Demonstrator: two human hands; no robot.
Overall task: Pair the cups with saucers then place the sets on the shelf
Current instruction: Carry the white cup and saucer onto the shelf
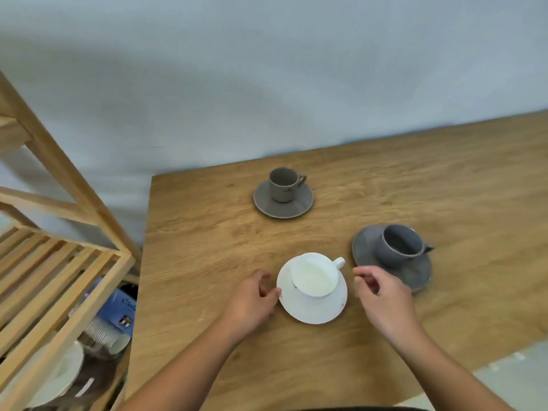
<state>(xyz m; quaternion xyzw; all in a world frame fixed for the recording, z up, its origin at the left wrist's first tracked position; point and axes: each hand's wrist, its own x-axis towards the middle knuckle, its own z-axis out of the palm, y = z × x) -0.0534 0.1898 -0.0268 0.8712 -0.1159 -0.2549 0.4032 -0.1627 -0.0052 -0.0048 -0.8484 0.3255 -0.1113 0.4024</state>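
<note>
Three cup-and-saucer sets stand on the wooden table (415, 179). A white cup (314, 275) sits on a white saucer (314, 310) at the near middle. My left hand (252, 301) touches that saucer's left rim with curled fingers. My right hand (382, 295) hovers just right of the saucer, fingers curled, holding nothing. A dark grey cup (400, 244) rests on a dark grey saucer (364, 247) behind my right hand. A taupe cup (283, 183) stands on its taupe saucer (267, 203) further back.
A slatted wooden shelf (59, 280) stands to the left of the table. Under its top level lie a stack of paper cups (106, 335), a blue packet (118, 304) and a white plate (65, 372). A grey wall is behind.
</note>
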